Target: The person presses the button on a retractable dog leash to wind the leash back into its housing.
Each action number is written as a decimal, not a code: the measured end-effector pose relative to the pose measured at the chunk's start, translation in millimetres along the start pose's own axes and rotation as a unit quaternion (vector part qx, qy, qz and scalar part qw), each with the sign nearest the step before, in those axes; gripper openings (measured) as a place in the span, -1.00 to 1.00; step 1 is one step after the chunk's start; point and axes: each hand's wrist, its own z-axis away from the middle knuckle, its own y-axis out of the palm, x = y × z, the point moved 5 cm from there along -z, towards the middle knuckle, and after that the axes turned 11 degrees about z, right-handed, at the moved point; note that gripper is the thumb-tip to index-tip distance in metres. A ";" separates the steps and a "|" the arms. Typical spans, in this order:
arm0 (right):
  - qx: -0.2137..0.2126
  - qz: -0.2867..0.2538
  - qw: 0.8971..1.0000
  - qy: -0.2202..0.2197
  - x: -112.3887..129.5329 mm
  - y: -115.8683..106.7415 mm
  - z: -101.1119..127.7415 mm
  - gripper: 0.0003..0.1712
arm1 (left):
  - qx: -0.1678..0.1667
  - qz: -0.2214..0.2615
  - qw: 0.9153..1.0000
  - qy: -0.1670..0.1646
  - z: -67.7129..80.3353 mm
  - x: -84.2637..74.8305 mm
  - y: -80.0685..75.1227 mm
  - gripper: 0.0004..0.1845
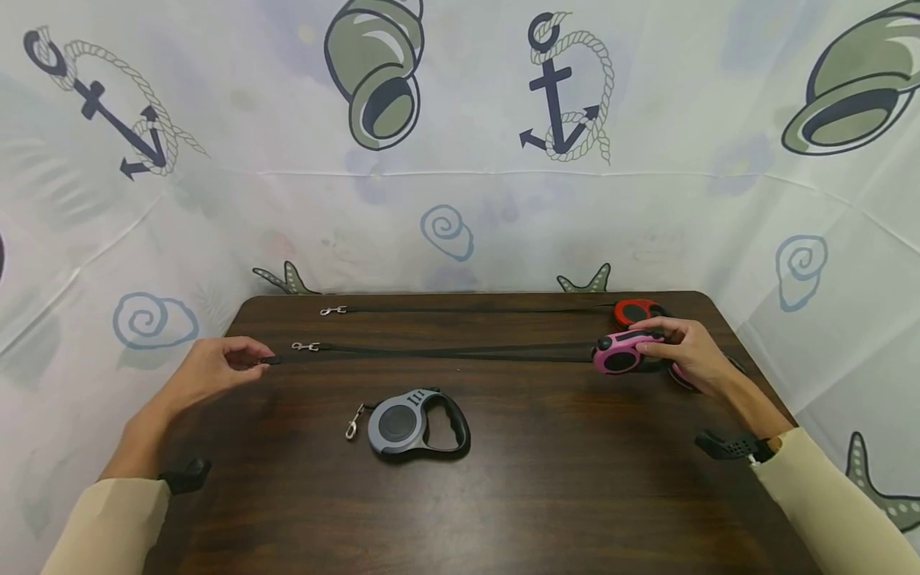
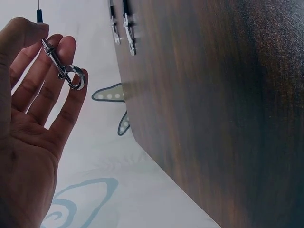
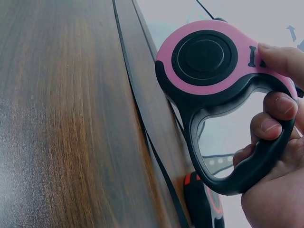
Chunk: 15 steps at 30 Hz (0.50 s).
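Observation:
My right hand (image 1: 686,351) grips a pink and black retractable dog leash (image 1: 620,352) by its loop handle, fingers through the loop and thumb on the pink casing (image 3: 244,40). My left hand (image 1: 216,369) pinches the end of a black leash strap (image 1: 291,359) between thumb and fingers, off the table's left edge. A silver snap hook (image 2: 59,64) hangs across those fingers in the left wrist view. The strap stretches across the table between both hands. Another snap hook (image 1: 305,346) lies close to my left hand, its strap running rightward.
At the back lies a red and black leash (image 1: 636,311), its strap drawn out to a hook (image 1: 334,310) on the left. A grey leash (image 1: 395,423) lies mid-table. Another dark leash with pink trim (image 1: 681,377) is partly hidden beneath my right hand. Patterned cloth surrounds the brown table (image 1: 503,511).

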 end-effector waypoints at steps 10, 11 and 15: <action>0.002 0.008 1.000 -0.015 2.3 5.7 -0.6 -0.68 | -0.003 -0.006 1.000 -0.003 -2.8 -4.0 0.5 -0.76; 0.003 0.009 1.000 -0.017 2.5 6.3 -0.7 -0.68 | -0.004 -0.006 1.000 -0.003 -3.2 -4.3 0.5 -0.76; 0.012 -0.003 1.000 -0.019 2.6 8.8 -1.4 -0.67 | -0.007 -0.004 1.000 -0.002 -3.7 -5.5 1.2 -0.76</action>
